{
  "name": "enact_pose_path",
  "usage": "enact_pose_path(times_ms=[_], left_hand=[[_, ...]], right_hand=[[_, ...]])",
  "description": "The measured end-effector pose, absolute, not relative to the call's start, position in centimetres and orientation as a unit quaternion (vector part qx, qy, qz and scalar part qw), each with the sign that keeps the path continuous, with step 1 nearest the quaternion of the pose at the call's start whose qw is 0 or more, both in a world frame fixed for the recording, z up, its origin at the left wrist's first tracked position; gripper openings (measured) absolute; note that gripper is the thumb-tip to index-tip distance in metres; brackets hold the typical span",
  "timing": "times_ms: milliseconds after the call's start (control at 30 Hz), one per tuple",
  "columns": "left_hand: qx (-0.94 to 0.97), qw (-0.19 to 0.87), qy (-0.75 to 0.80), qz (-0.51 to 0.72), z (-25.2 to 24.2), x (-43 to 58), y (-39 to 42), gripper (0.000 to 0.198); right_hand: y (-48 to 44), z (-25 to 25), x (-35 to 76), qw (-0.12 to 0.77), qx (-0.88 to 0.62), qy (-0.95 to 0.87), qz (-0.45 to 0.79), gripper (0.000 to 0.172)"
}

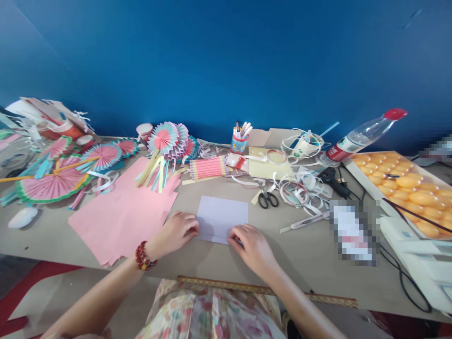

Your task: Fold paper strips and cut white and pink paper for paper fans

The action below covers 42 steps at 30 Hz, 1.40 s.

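Observation:
A pale lilac sheet of paper lies flat on the table in front of me. My left hand, with a red bead bracelet on its wrist, pinches the sheet's near left edge with curled fingers. My right hand presses and pinches the near right edge. Both hands are closed on the paper's near edge, which appears to be folding up.
A stack of pink paper sheets lies to the left. Folded paper fans and a pleated strip sit behind. Scissors, a pen cup, tape rings, a glue gun, a bottle and a tray of orange balls are to the right.

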<state>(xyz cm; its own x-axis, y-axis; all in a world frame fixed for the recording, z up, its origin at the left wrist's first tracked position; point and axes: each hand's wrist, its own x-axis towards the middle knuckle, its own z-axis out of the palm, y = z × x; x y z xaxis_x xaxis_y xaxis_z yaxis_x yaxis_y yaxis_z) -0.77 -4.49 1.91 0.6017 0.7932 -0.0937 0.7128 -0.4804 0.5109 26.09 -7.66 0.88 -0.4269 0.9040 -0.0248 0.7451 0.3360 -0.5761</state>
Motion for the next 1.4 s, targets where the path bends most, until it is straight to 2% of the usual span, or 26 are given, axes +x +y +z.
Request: enact_pose_path(times_ms=[1400], left_hand=[[0.863, 0.246, 0.436, 0.064, 2.22, -0.69, -4.61, 0.015]], right_hand=[[-7.95, 0.80, 26.31, 0.160, -0.502, -0.809, 0.260, 0.014]])
